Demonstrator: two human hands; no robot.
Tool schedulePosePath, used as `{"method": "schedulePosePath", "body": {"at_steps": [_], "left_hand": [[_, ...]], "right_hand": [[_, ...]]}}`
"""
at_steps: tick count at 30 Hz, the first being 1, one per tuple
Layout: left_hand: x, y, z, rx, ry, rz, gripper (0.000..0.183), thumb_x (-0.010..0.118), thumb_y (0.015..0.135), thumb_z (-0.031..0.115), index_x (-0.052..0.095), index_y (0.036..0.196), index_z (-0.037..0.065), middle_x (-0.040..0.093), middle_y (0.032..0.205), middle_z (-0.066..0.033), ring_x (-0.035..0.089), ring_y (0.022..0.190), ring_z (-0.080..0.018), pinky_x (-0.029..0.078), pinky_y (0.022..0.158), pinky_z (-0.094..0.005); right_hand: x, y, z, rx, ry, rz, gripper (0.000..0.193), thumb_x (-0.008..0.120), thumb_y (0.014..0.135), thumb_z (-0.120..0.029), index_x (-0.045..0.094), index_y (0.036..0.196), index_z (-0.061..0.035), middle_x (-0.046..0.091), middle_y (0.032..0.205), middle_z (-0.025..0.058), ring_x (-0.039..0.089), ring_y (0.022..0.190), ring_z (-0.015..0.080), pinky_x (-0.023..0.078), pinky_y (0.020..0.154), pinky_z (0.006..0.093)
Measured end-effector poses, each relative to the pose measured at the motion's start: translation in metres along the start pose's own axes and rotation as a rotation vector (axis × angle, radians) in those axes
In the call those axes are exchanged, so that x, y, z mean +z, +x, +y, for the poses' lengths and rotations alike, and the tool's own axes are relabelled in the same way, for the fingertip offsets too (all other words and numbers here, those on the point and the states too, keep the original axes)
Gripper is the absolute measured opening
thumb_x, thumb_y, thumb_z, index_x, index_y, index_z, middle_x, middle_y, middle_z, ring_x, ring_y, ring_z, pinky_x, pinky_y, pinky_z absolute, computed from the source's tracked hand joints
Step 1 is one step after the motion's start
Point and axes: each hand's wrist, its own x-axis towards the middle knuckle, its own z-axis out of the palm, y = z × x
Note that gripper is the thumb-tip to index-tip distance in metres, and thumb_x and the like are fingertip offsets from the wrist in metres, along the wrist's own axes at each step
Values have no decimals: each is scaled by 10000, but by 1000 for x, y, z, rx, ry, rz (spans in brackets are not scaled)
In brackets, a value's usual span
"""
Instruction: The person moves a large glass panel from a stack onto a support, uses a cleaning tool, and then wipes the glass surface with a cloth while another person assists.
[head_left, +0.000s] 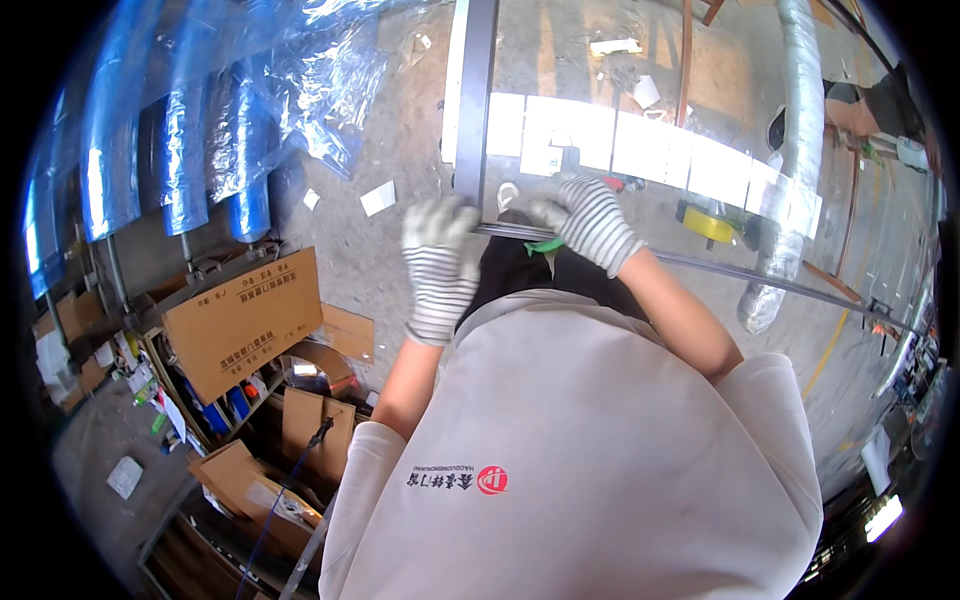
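Observation:
A large glass pane [580,90] stands before me in a dark grey metal frame, its upright bar [477,90] and lower rail [740,270] meeting in a corner near my hands. Both hands wear white gloves with grey stripes. Beside that corner is my left hand [440,265], its fingertips at the bar and smeared by motion. My right hand [595,222] is above the lower rail with bent, closed fingers; whatever lies in them is hidden. Just below its fingertips, a small green piece [545,246] shows at the rail.
Long profiles wrapped in blue film [110,150] stand at the left. Below them are a cardboard sheet [245,320] and open boxes [250,490]. A yellow tape roll [708,224] and a film-wrapped tube [800,140] appear right. Another person [860,112] is partly visible at the far right.

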Motion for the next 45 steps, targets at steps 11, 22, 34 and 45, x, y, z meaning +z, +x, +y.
{"method": "schedulePosePath", "body": {"at_steps": [11,22,34,45], "left_hand": [[-8,1,67,-438,-1143,-353,21,560,796,19,580,791,24,602,805,-71,556,764,-161,450,723,-277],[-16,-47,1,-524,-638,-10,73,619,783,60,600,848,33,605,832,-110,575,789,-262,452,754,-346],[-17,-18,5,-232,-478,-34,191,606,766,79,597,953,48,590,965,-109,546,897,-286,441,820,-364],[22,20,72,194,-691,-505,312,627,729,176,572,1000,33,566,967,-108,507,962,-272,358,936,-408]], "right_hand": [[5,9,32,-227,-176,117,188,613,766,-206,655,927,-119,614,856,82,576,786,270,471,713,374],[-21,6,53,-453,-343,-236,175,591,739,-208,651,897,-165,585,858,20,553,864,214,439,774,349],[-17,-1,40,-504,-410,-165,194,619,715,-161,650,906,-156,584,940,22,532,917,232,411,870,331],[-80,-56,69,258,113,197,146,638,778,-121,664,897,-41,639,821,123,604,755,202,478,705,313]]}}
